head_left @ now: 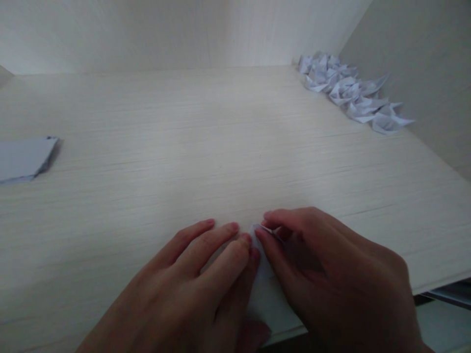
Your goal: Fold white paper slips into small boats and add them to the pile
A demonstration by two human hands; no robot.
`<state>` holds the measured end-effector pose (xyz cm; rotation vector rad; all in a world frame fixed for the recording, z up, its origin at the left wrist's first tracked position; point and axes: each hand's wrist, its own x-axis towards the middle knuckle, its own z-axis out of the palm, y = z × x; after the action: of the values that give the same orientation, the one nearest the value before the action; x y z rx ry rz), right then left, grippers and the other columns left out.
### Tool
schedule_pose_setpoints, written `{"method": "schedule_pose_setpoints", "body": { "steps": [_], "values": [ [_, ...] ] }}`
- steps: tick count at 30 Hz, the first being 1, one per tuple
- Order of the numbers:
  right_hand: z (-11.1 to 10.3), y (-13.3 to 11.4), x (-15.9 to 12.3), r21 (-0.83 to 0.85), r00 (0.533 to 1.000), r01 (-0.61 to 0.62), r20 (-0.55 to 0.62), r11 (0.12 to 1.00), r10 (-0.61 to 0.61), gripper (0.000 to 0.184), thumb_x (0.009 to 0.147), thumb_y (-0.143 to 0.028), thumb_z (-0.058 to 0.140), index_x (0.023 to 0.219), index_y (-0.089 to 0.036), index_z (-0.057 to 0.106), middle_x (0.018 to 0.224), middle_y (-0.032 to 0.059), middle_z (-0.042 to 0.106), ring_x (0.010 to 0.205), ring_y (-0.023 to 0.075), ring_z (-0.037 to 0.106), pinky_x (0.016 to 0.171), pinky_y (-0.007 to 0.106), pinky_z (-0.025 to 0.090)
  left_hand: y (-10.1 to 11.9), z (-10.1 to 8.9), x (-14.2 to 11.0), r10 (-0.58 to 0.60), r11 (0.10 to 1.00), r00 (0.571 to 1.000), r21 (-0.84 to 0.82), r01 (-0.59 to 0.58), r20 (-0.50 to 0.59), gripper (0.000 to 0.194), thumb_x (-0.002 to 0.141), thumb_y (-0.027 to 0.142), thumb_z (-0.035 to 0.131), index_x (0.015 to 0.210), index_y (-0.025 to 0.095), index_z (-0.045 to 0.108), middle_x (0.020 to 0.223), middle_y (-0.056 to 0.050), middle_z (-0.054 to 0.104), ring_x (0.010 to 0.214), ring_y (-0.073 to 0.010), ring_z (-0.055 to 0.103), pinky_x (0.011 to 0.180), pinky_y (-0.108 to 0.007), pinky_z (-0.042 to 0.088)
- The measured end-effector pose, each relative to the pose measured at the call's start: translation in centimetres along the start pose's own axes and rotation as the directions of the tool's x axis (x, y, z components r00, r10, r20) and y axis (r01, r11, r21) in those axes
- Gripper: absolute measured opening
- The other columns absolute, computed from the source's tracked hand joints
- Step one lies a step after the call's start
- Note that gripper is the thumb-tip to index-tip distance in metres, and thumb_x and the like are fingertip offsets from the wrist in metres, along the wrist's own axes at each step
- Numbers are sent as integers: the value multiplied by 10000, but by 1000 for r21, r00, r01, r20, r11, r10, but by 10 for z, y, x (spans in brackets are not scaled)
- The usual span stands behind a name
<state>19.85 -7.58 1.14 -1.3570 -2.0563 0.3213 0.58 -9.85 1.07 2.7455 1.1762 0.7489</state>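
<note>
Both of my hands rest close together on the near edge of a pale wooden desk (206, 147). Under them lies a small piece of white paper (264, 267), mostly hidden. My left hand (200, 289) lies with its fingers stretched flat on the paper, pressing it down. My right hand (331, 274) pinches a folded corner of the paper between thumb and forefinger, and the fingertips of the two hands almost touch.
A heap of several folded white paper figures (349, 93) lies at the back right, against the side wall. A stack of white sheets (24, 158) sits at the left edge. The desk's front edge (441, 287) runs just beyond my right hand.
</note>
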Motion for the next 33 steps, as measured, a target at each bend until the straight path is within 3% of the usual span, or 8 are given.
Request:
{"method": "schedule_pose_setpoints", "body": {
  "steps": [3,8,15,27,33],
  "values": [
    [-5,9,-6,68,993,95,64,993,-100,160,908,-134,576,863,-238,690,756,-14,748,632,167,681,584,306,532,0,-3,3,-16,1000,1000,-6,17,18,259,958,268,534,1131,135,674,1068,-59,766,1048,-232,714,1020,-353,585],
    [-16,16,-13,247,973,154,131,957,-191,204,915,-172,599,1075,-255,696,1019,-6,793,885,180,744,807,274,632,-1,-2,-1,-14,1000,999,-20,14,34,257,969,255,533,1153,137,669,1097,-39,773,1061,-225,721,1017,-358,585],
    [-23,27,-13,146,917,336,174,931,-358,316,944,-344,662,1242,-239,660,1189,20,768,1076,192,709,881,256,638,-2,2,-4,-16,1000,999,-23,17,29,252,993,285,539,1156,143,669,1123,-33,756,1099,-209,701,1084,-349,537],
    [-25,35,-17,157,899,365,198,918,-391,503,914,-436,704,1390,-295,618,1178,42,771,1046,234,713,809,302,657,-3,1,-5,-68,994,997,-80,71,28,295,928,224,614,1216,174,654,1189,-36,751,1146,-217,701,1106,-365,551],
    [-24,37,-17,193,902,315,243,929,-356,382,932,-357,666,1310,-315,694,1087,52,778,946,241,716,723,308,656,-5,-1,-1,-74,992,996,-99,78,44,268,930,265,608,1182,197,668,1140,-23,767,1086,-216,730,1081,-356,578]
  ]
}}
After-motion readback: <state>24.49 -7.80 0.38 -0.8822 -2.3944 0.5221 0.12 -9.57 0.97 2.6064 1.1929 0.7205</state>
